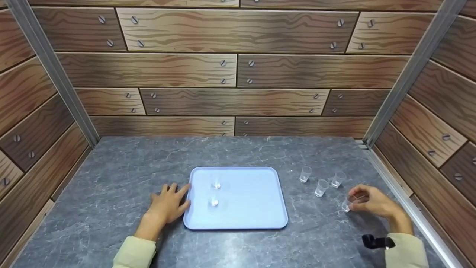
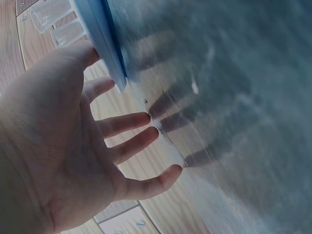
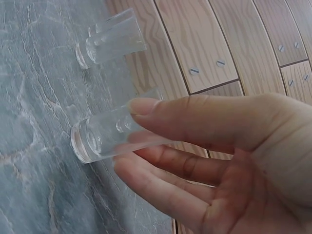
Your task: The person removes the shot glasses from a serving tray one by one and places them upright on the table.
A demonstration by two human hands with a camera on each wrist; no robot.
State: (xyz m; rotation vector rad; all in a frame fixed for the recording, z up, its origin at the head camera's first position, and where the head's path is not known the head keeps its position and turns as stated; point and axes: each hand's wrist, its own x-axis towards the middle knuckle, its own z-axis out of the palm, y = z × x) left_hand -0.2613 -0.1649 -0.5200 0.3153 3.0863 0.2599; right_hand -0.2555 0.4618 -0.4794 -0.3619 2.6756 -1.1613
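My right hand [image 1: 373, 201] holds a small clear shot glass [image 3: 100, 136] between thumb and fingers, at the right side of the table. The glass stands upright, its base at or very near the tabletop. With fingers spread, my left hand [image 1: 166, 204] touches the left edge of a light blue tray [image 1: 253, 201]. On the tray's left half are two clear shot glasses, one farther back [image 1: 216, 183] and one nearer [image 1: 214, 201]. Between tray and right hand stand three more shot glasses: a left one [image 1: 305, 174], a front one [image 1: 321, 188] and a right one [image 1: 338, 179].
A grey marbled tabletop [image 1: 130, 160] carries everything. Wood-patterned walls [image 1: 234, 70] enclose it at the back and both sides, with metal posts [image 1: 405, 85] in the rear corners. A metal rail [image 1: 420, 216] runs along the right edge. A black strap [image 1: 377, 242] is by the right sleeve.
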